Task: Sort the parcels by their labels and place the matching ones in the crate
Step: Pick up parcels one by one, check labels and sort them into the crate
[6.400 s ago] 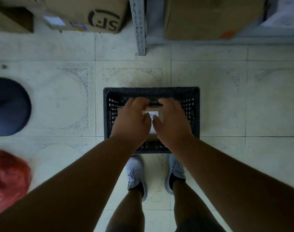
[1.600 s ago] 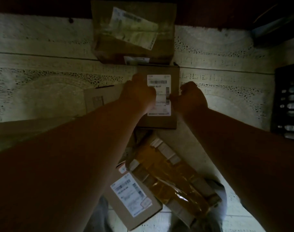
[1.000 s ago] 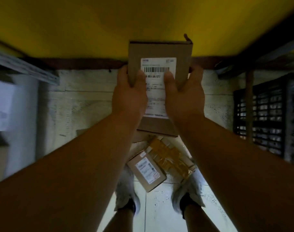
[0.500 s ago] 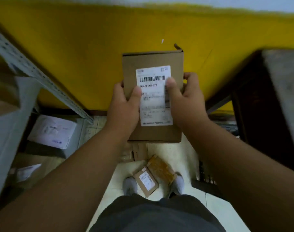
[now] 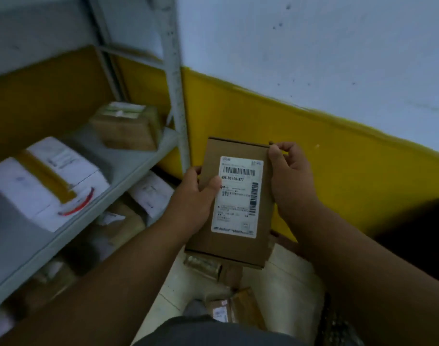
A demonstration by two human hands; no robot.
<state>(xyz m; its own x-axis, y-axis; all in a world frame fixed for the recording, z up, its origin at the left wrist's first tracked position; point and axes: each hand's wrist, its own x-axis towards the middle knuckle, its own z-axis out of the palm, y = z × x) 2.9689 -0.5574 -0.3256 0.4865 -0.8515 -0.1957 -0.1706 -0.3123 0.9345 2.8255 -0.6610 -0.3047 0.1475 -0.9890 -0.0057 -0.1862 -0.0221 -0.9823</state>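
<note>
Since half a second ago the view has swung left and up: a grey metal shelf (image 5: 128, 168) now fills the left side, and the right hand (image 5: 292, 176) has slid up from the side of the parcel's label to the parcel's top right corner.

Both hands hold the flat brown cardboard parcel (image 5: 232, 245) upright in front of the chest, face toward the camera. The left hand (image 5: 193, 203) grips its left edge, thumb lying across the front and just touching the white label (image 5: 238, 198), fingers hidden behind. The right hand pinches the upper right corner, thumb on the front and curled fingers over the top edge. The label carries a barcode and the number 356-801-08-377.

On the shelf lie a white box (image 5: 51, 181) with a band of yellow tape and a red mark, and behind it a brown box (image 5: 126, 128). More parcels sit below the shelf, too blurred to tell apart. On the pale floor (image 5: 283, 283) beneath the held parcel lie several small brown packages (image 5: 238, 310). A dark latticed edge at the bottom right may be the crate (image 5: 338, 325). The wall (image 5: 313, 58) behind is white above a yellow band.
</note>
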